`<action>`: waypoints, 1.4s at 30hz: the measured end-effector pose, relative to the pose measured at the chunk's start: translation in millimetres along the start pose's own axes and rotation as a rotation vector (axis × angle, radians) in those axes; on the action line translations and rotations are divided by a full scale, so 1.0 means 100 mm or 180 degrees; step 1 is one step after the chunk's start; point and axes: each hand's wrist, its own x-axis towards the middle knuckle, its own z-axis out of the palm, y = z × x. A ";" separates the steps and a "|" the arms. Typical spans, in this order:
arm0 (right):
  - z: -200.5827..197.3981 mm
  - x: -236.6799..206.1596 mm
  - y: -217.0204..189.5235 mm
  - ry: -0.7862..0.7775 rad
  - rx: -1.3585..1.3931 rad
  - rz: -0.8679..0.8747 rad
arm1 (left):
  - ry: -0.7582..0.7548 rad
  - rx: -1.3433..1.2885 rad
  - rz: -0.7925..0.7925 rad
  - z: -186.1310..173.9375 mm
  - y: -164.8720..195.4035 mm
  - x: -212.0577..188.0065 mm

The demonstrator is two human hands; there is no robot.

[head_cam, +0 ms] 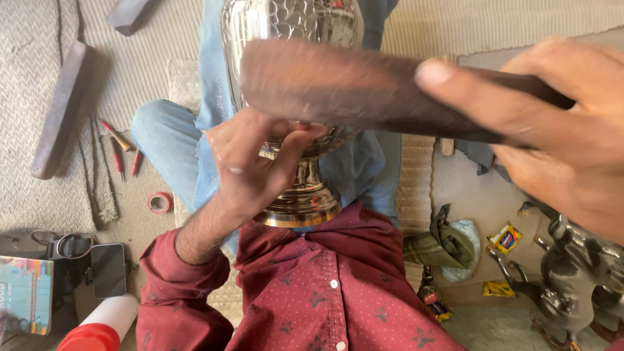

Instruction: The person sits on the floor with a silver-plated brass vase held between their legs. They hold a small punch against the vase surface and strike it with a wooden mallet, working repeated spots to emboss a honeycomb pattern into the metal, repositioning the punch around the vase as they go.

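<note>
1. The left hand [250, 162] curls its fingers tight around a small tool whose red tip shows at the thumb, pressed against the neck of a shiny metal vase [296, 97].
2. The vase lies on the person's lap, its gold-rimmed foot near the maroon shirt [331, 286], its patterned body pointing far.
3. The right hand [559, 130] grips a dark wooden mallet [344, 88], blurred, raised just above the vase.
4. On the mat at left lie red-handled chisels [120, 148], a tape roll [159, 203] and a long grey bar [60, 110].
</note>
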 end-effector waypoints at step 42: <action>2.24 -1.34 0.08 0.2178 0.0200 0.1022 | -0.3212 -0.0613 0.1545 0.12 0.04 1.00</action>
